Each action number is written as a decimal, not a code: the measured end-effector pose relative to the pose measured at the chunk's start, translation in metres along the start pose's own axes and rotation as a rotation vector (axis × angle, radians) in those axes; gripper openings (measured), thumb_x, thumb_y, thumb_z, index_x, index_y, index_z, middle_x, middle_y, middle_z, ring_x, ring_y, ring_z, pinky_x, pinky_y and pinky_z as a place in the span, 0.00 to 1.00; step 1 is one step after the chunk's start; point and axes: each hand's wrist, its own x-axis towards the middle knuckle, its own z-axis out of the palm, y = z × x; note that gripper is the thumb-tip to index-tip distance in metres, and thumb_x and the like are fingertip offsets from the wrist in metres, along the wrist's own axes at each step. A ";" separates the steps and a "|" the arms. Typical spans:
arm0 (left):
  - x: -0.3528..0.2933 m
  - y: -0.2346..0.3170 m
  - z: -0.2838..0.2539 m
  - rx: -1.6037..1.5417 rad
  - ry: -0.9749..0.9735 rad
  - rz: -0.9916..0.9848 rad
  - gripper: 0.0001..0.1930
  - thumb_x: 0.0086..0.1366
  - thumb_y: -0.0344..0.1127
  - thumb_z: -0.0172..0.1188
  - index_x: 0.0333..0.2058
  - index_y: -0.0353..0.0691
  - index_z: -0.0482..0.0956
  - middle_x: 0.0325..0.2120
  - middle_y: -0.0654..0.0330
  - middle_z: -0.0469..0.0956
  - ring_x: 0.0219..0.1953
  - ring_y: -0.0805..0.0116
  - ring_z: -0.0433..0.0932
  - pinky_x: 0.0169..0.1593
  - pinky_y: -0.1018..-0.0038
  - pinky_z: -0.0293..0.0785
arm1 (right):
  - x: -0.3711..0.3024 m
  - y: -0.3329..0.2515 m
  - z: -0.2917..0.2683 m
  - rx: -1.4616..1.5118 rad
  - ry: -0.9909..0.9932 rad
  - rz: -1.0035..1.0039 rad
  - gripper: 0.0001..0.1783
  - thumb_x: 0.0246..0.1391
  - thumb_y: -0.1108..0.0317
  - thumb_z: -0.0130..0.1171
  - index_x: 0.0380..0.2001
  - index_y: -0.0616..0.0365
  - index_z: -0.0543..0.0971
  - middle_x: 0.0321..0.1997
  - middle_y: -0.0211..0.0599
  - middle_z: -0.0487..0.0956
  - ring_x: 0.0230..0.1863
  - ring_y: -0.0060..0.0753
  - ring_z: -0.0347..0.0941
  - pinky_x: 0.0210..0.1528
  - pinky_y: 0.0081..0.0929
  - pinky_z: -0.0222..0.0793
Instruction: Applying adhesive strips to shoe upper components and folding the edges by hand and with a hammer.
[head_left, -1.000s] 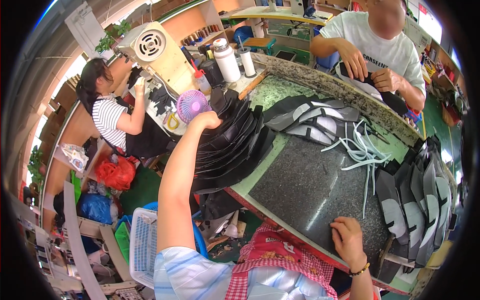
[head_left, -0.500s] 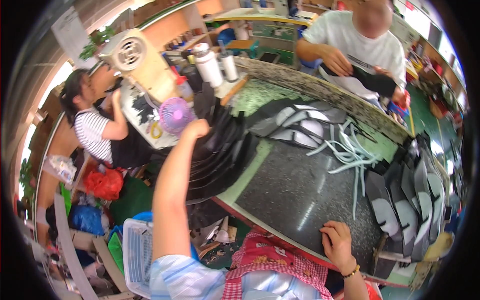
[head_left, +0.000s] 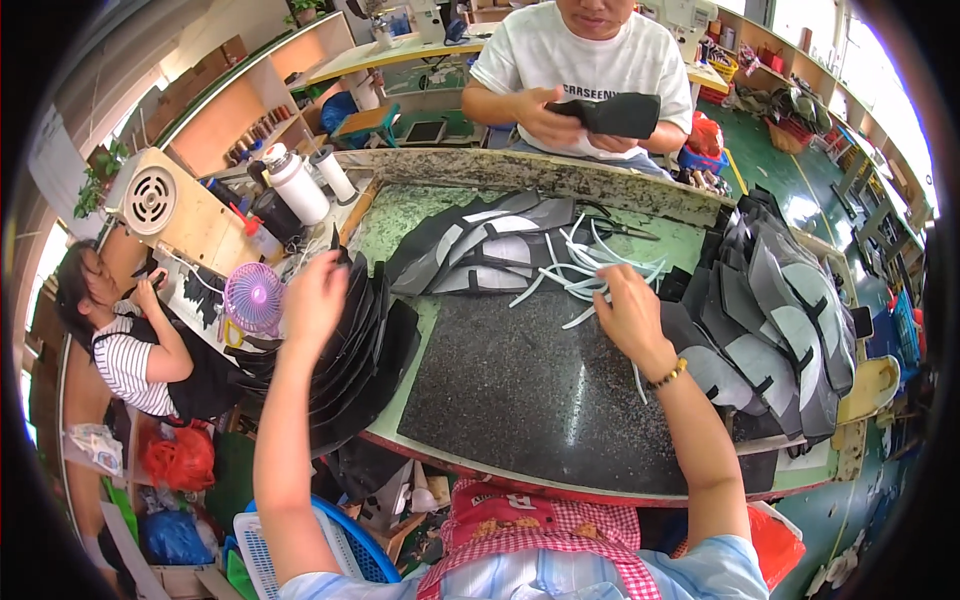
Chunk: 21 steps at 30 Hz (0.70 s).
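Observation:
My left hand (head_left: 318,297) is at the upper edge of a fanned stack of black flat pieces (head_left: 365,375) on the left. Its fingers are pinched on the edge of one black piece. My right hand (head_left: 632,312) rests over a loose tangle of pale, narrow strips (head_left: 578,270) at the middle right. Its fingers are curled on one strip, partly hiding it. Behind the dark work mat (head_left: 490,375) lies a pile of grey and black cut pieces with pale patches (head_left: 490,245). A larger pile of similar pieces (head_left: 765,330) stands to the right.
Scissors (head_left: 625,230) lie behind the strips. A purple fan (head_left: 254,298), a white flask (head_left: 296,185) and a sewing machine (head_left: 165,205) are at the left. Across the bench a person (head_left: 580,75) handles a black piece; another person (head_left: 140,345) sits at the left. A raised ledge (head_left: 500,165) edges the bench.
My right hand has moved from the bench's near edge up to the pale strips. My left hand stays at the black stack. The view has swung to the right.

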 end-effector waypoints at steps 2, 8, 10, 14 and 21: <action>0.015 0.059 0.038 -0.031 -0.187 0.059 0.18 0.63 0.40 0.61 0.50 0.40 0.77 0.41 0.50 0.82 0.44 0.51 0.81 0.49 0.60 0.76 | 0.015 0.013 0.010 -0.210 0.077 0.135 0.09 0.51 0.69 0.62 0.35 0.60 0.78 0.39 0.46 0.77 0.43 0.52 0.75 0.43 0.43 0.74; 0.066 0.057 0.153 -0.100 -0.083 0.308 0.32 0.56 0.40 0.66 0.60 0.44 0.70 0.57 0.40 0.72 0.59 0.43 0.71 0.61 0.57 0.69 | 0.025 0.005 -0.019 0.060 0.133 0.079 0.09 0.59 0.64 0.59 0.36 0.59 0.81 0.35 0.44 0.81 0.36 0.42 0.80 0.36 0.37 0.76; 0.084 0.057 0.155 -0.115 -0.444 0.152 0.23 0.57 0.37 0.62 0.53 0.43 0.77 0.43 0.43 0.81 0.49 0.44 0.79 0.54 0.56 0.75 | 0.021 0.001 -0.045 0.304 0.093 0.272 0.11 0.63 0.62 0.57 0.39 0.58 0.80 0.37 0.42 0.82 0.36 0.35 0.81 0.36 0.32 0.76; 0.097 0.076 0.145 -0.181 0.107 0.082 0.12 0.60 0.32 0.57 0.43 0.42 0.80 0.29 0.46 0.82 0.36 0.42 0.81 0.41 0.52 0.76 | 0.012 0.017 -0.054 1.147 0.064 0.559 0.15 0.70 0.58 0.51 0.46 0.57 0.77 0.40 0.39 0.83 0.35 0.23 0.81 0.34 0.20 0.75; -0.068 0.168 0.054 -0.223 0.355 0.725 0.17 0.57 0.24 0.62 0.47 0.30 0.79 0.37 0.50 0.78 0.35 0.51 0.77 0.41 0.59 0.75 | 0.011 0.034 -0.072 1.371 0.291 0.489 0.10 0.66 0.65 0.55 0.44 0.59 0.78 0.26 0.21 0.70 0.24 0.14 0.61 0.28 0.15 0.58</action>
